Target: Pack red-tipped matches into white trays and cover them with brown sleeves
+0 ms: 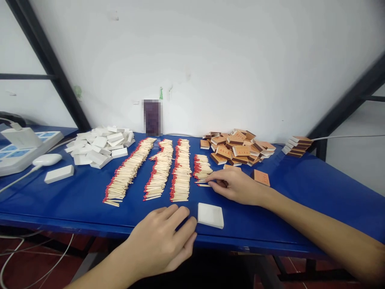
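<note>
Reaching to red-tipped matchsticks point(201, 166) with narrowed right hand point(239, 186) (cannot tell if gripping any); holding left hand point(166, 239) loosely spread just beside white matchbox tray point(209, 214).

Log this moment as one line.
left hand: beside open white tray | right hand: at near end of shortest match row | matchbox pile: at back right
</note>
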Action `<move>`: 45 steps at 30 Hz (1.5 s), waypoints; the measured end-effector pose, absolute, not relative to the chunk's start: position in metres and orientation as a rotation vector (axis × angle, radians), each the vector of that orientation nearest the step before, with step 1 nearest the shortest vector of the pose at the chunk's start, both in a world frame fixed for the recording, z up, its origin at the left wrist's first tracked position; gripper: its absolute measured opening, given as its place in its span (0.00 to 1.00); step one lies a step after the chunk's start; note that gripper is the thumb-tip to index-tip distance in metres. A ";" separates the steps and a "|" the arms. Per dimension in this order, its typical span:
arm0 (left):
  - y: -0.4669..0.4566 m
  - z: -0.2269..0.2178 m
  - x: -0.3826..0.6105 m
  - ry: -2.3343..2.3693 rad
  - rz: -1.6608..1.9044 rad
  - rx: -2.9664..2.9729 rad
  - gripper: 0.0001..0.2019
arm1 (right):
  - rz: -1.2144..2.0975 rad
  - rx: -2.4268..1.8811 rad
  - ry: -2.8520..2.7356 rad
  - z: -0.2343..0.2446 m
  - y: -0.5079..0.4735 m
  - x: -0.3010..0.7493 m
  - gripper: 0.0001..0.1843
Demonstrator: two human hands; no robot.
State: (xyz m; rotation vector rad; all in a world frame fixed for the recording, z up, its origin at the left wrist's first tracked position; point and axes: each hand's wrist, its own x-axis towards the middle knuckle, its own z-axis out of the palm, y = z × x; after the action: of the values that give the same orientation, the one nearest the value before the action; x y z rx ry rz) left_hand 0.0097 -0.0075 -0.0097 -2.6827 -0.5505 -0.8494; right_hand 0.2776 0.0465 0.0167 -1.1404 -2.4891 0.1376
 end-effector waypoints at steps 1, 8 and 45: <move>-0.007 -0.009 0.010 -0.550 -0.853 -2.685 0.08 | 0.143 -1.137 -2.487 0.016 0.047 0.278 0.13; -0.007 -0.009 0.010 -0.547 -0.861 -2.694 0.08 | 0.153 -1.096 -2.521 0.015 0.049 0.279 0.15; -0.007 -0.011 0.010 -0.552 -0.839 -2.685 0.07 | 0.129 -1.171 -2.531 0.021 0.042 0.276 0.17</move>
State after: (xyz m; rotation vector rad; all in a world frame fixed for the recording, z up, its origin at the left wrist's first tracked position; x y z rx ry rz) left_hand 0.0098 -0.0066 -0.0105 -2.6852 -0.5518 -0.8390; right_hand 0.2757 0.0418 0.0215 -1.1711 -2.5311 0.1287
